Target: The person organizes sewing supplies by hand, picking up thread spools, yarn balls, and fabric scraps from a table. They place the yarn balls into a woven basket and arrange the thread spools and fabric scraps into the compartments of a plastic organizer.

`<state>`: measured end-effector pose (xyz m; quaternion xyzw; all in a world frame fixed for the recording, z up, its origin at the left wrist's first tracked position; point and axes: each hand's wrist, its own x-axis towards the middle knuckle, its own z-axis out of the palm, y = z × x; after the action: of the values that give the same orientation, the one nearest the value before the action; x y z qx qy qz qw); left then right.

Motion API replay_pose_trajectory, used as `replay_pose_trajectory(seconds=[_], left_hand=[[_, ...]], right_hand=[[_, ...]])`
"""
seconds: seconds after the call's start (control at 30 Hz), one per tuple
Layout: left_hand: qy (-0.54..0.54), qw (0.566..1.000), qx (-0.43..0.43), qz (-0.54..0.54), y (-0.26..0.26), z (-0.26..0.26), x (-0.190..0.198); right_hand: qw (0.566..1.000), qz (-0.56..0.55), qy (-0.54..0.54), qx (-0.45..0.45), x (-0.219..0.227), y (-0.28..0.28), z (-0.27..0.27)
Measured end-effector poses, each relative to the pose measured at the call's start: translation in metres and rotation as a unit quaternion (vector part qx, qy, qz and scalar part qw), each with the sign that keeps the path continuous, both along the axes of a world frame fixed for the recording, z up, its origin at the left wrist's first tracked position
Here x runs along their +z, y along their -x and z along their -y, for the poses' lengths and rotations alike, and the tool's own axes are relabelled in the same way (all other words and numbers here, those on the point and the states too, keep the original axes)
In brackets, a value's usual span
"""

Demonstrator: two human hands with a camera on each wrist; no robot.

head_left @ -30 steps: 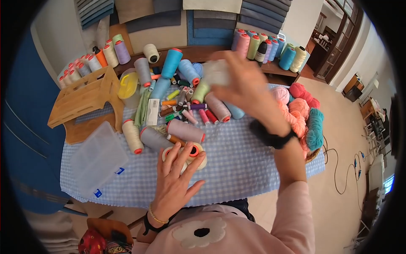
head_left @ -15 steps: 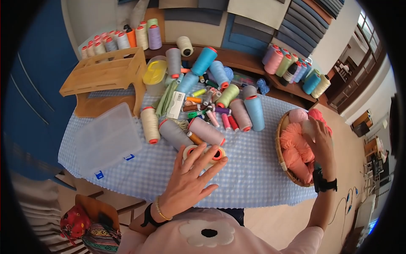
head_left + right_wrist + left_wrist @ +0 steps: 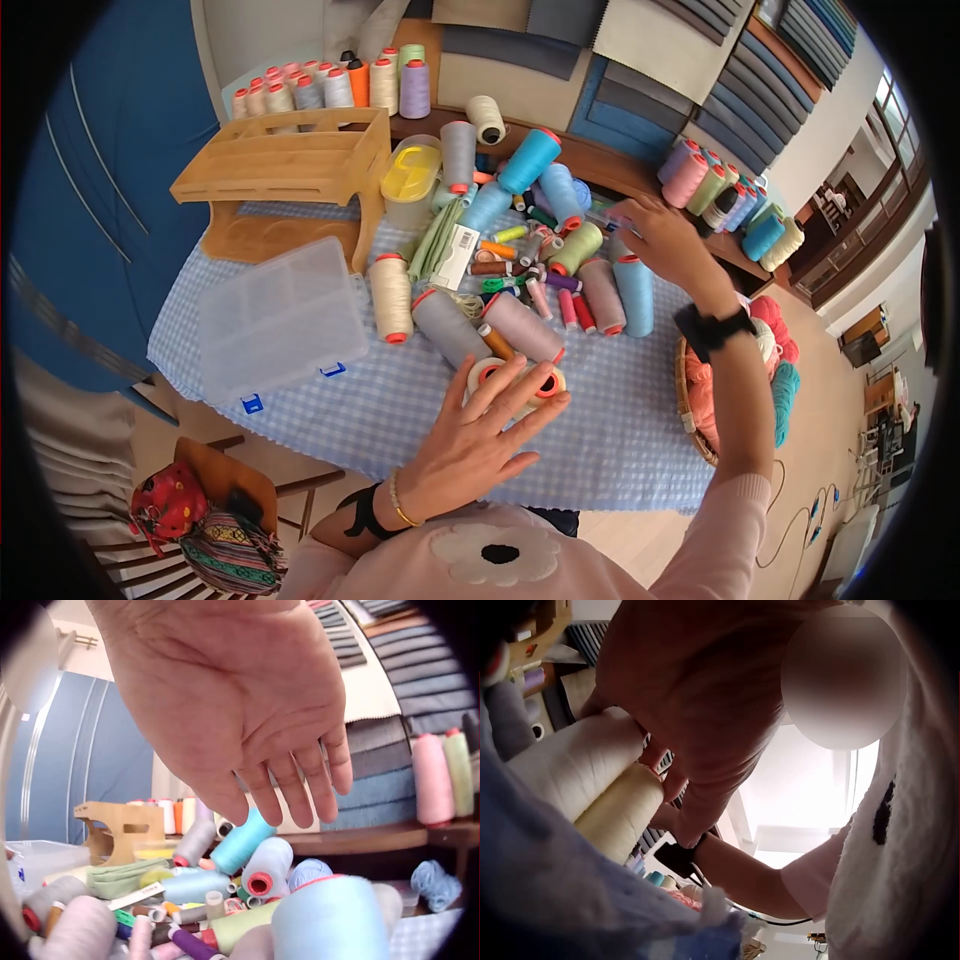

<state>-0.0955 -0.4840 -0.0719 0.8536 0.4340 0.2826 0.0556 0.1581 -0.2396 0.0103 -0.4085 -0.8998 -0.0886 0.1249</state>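
Note:
My left hand (image 3: 465, 445) rests with spread fingers on top of two upright cream thread cones (image 3: 550, 384) near the table's front. From below, the left wrist view has a whitish cone (image 3: 574, 765) and a yellowish one (image 3: 622, 810) side by side beneath the fingers. My right hand (image 3: 665, 245) is over the right side of the thread pile, near a light blue thread cone (image 3: 634, 300). Its palm (image 3: 240, 705) faces the right wrist camera, fingers extended and holding nothing. Grey, mauve and green cones (image 3: 577, 248) and several small spools lie in the pile.
At right, a wicker basket (image 3: 684, 395) holds coral, teal and white yarn (image 3: 765, 338), partly behind my right forearm. On the left are a wooden rack (image 3: 285, 165) and a clear plastic case (image 3: 280, 315). More cones (image 3: 690, 180) stand on the back shelf.
My right hand carried a white yarn ball from the pile to the basket, then came back left without it. The ball is now among the basket's yarn. My left hand stayed on the cream cones.

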Motion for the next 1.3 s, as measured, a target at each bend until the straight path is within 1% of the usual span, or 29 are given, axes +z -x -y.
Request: replay_pose_trajectory(seconds=[0.13, 0.17, 0.23, 0.33, 0.4, 0.47, 0.6, 0.67, 0.7, 0.77, 0.87, 1.0, 1.1, 1.17, 1.2, 1.27, 1.3], left_hand=[[-0.001, 1.000, 0.007, 0.000, 0.003, 0.000, -0.003], [0.002, 1.000, 0.005, 0.001, 0.004, 0.000, -0.004], [0.009, 1.000, 0.012, -0.003, 0.006, 0.000, -0.003], [0.000, 1.000, 0.001, 0.003, 0.008, -0.001, -0.003], [0.003, 1.000, -0.002, 0.010, 0.008, -0.002, -0.004], [0.006, 1.000, -0.005, 0.016, 0.009, -0.002, -0.005], [0.002, 1.000, -0.004, 0.014, 0.009, -0.001, -0.005], [0.003, 1.000, -0.005, 0.014, 0.008, -0.001, -0.006], [0.005, 1.000, -0.004, 0.017, 0.008, -0.001, -0.006], [0.007, 1.000, -0.004, 0.020, 0.008, -0.001, -0.008], [0.004, 1.000, 0.000, 0.017, 0.008, -0.001, -0.008], [0.009, 1.000, 0.003, 0.014, 0.008, 0.000, -0.006], [0.006, 1.000, 0.005, 0.015, 0.007, 0.000, -0.005], [0.004, 1.000, 0.006, 0.016, 0.007, 0.000, -0.006], [0.005, 1.000, 0.007, 0.016, 0.007, 0.000, -0.006], [0.005, 1.000, 0.007, 0.015, 0.007, 0.000, -0.007], [0.008, 1.000, 0.008, 0.018, 0.007, 0.000, -0.007]], right_hand=[[1.000, 0.002, 0.022, 0.012, -0.045, 0.025, -0.079], [1.000, 0.003, 0.021, 0.018, -0.049, 0.030, -0.087], [0.998, 0.005, 0.035, -0.044, -0.057, 0.039, -0.104], [0.996, -0.006, 0.067, -0.053, -0.065, 0.037, -0.124], [0.995, -0.004, 0.082, -0.059, -0.067, 0.035, -0.127], [0.993, -0.027, 0.100, -0.049, -0.064, 0.035, -0.120], [0.993, -0.016, 0.110, -0.047, -0.068, 0.035, -0.117], [0.993, 0.024, 0.057, -0.103, -0.068, 0.041, -0.111], [0.993, 0.024, 0.057, -0.104, -0.068, 0.042, -0.107], [0.992, 0.042, 0.016, -0.121, -0.069, 0.044, -0.101], [0.990, 0.044, -0.011, -0.134, -0.086, 0.042, -0.111], [0.993, 0.011, -0.020, -0.112, -0.089, 0.036, -0.113], [0.994, -0.011, -0.048, -0.092, -0.089, 0.033, -0.114], [0.986, 0.028, -0.039, -0.161, -0.090, 0.033, -0.114], [0.986, 0.027, -0.038, -0.161, -0.090, 0.033, -0.114], [0.979, 0.018, -0.040, -0.201, -0.089, 0.033, -0.113], [0.978, 0.018, -0.039, -0.202, -0.088, 0.034, -0.111]])
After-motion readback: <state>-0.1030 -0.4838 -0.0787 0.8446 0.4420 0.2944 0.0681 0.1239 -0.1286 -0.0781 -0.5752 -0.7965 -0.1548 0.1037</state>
